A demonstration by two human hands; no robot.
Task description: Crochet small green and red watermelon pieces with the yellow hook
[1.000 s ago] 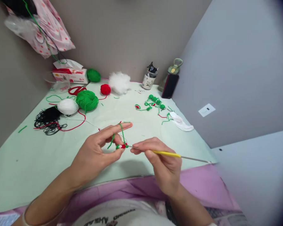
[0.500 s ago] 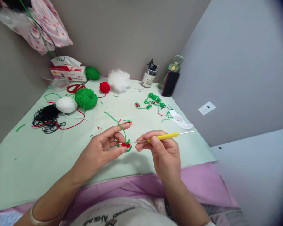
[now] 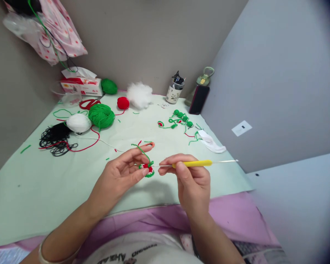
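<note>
Between the thumb and fingers of my left hand (image 3: 123,172) is a small crocheted piece (image 3: 149,173), red in the middle with white and green edging. A green yarn tail (image 3: 143,152) rises from it toward my raised index finger, which wears an orange ring-like yarn guide (image 3: 152,145). My right hand (image 3: 191,178) grips a crochet hook (image 3: 196,163) by its yellow handle, like a pen. One thin metal end points left and meets the piece's right edge; the other sticks out to the right. Whether the tip sits inside a stitch is too small to tell.
At the left lie balls of green (image 3: 101,116), white (image 3: 78,123) and red yarn (image 3: 123,103), black yarn (image 3: 53,137) and red scissors (image 3: 89,104). White stuffing (image 3: 139,95), a pen jar (image 3: 175,90), a phone (image 3: 199,99) and green crocheted pieces (image 3: 184,118) stand or lie farther back.
The crochet hook has shifted slightly right and its right end has tipped lower. The crocheted piece is turned to show more of its face, and the green tail is shorter above it.
</note>
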